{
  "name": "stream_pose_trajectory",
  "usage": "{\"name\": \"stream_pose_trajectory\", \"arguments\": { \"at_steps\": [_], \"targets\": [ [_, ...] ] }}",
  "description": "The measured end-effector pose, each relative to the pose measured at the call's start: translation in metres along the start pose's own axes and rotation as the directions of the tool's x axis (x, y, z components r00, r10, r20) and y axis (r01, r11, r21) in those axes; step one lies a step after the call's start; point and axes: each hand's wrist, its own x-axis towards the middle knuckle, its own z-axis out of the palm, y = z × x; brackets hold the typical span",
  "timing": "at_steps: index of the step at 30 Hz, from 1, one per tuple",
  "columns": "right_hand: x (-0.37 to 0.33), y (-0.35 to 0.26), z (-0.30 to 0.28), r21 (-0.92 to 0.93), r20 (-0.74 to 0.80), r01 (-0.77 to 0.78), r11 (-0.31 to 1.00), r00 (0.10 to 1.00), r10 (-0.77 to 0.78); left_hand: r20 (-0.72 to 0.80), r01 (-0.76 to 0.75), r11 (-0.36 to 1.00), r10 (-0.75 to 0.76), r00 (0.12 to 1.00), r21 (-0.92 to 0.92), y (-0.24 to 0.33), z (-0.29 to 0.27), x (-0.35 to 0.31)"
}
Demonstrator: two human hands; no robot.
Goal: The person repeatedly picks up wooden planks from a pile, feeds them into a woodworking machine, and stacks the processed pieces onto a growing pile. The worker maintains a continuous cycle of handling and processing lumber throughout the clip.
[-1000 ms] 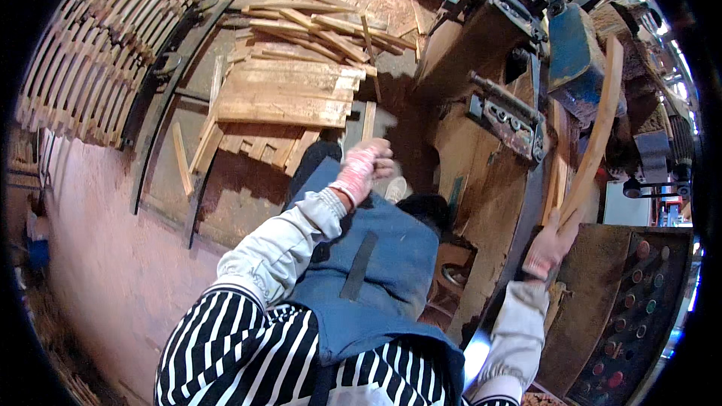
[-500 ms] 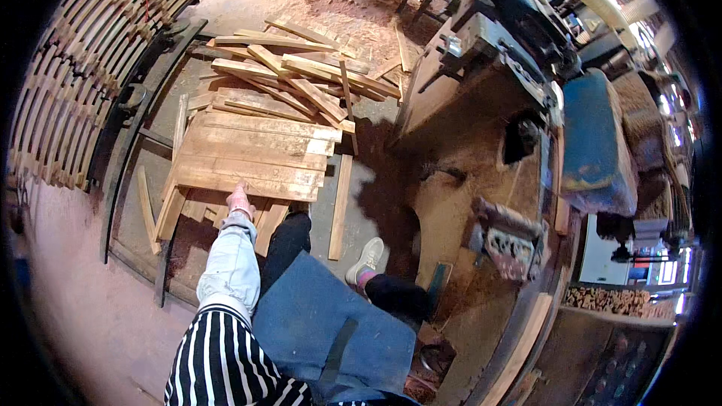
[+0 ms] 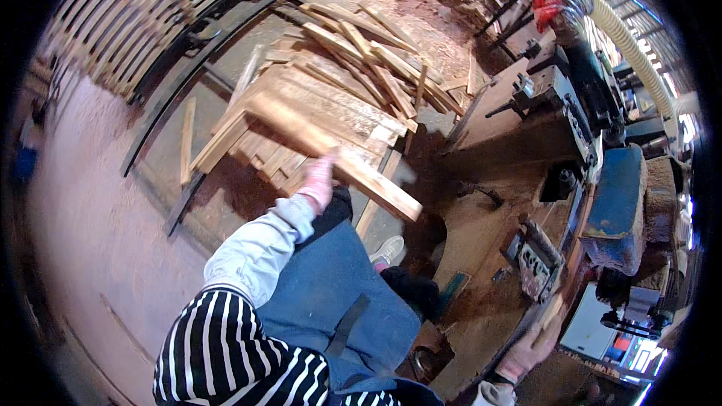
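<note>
My left hand [image 3: 319,182] is closed on a wooden board [image 3: 380,189], its near end raised and tilted over the stack. Beneath lie several flat wooden boards [image 3: 323,101] side by side, partly hidden by the held one. At the lower right, my right hand [image 3: 530,352] is at the machine's long edge, its fingers closed over a narrow wooden strip [image 3: 553,311]. The hand covers most of that strip. A blue apron [image 3: 323,286] hangs over my lap, and a shoe [image 3: 389,252] shows below the board's end.
Loose wooden sticks [image 3: 368,53] lie crosswise behind the stack. A dark metal frame [image 3: 169,113] stands to the left, near slatted wood piles [image 3: 143,22]. On the right is a woodworking machine [image 3: 496,203] with a blue housing [image 3: 615,207] and a pale ribbed hose [image 3: 635,49].
My left hand has lifted a board off the stack and moved right with it. My right hand has come into view at the machine's edge. The view has shifted, moving the scene rightward.
</note>
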Motion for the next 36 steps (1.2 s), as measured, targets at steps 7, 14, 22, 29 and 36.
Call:
{"name": "stream_pose_trajectory", "arguments": {
  "at_steps": [7, 14, 22, 29, 36],
  "targets": [
    [-0.052, -0.132, -0.063, 0.104, 0.249, 0.434, 0.895, 0.859, -0.446, 0.624, -0.151, 0.946, -0.066, 0.779, 0.288, -0.019, 0.13, -0.254],
    [-0.219, -0.047, -0.173, -0.007, 0.354, -0.422, 0.907, 0.847, 0.397, 0.922, 0.179, 0.952, -0.289, 0.259, 0.248, -0.054, 0.167, -0.336],
    [-0.297, -0.003, -0.141, -0.016, -0.112, -0.555, 0.832, 0.828, 0.55, 0.507, 0.245, 0.954, -0.126, 0.853, -0.174, -0.035, 0.11, -0.066],
    [-0.073, 0.024, -0.029, 0.376, -0.205, -0.645, 0.665, 0.642, 0.739, -0.062, 0.201, 0.96, -0.217, 0.974, -0.197, -0.042, -0.04, 0.153],
    [-0.015, 0.007, 0.002, 0.466, -0.06, -0.509, 0.724, 0.798, 0.6, -0.24, 0.236, 0.894, -0.342, 0.908, -0.382, -0.086, -0.069, 0.249]
  ]
}}
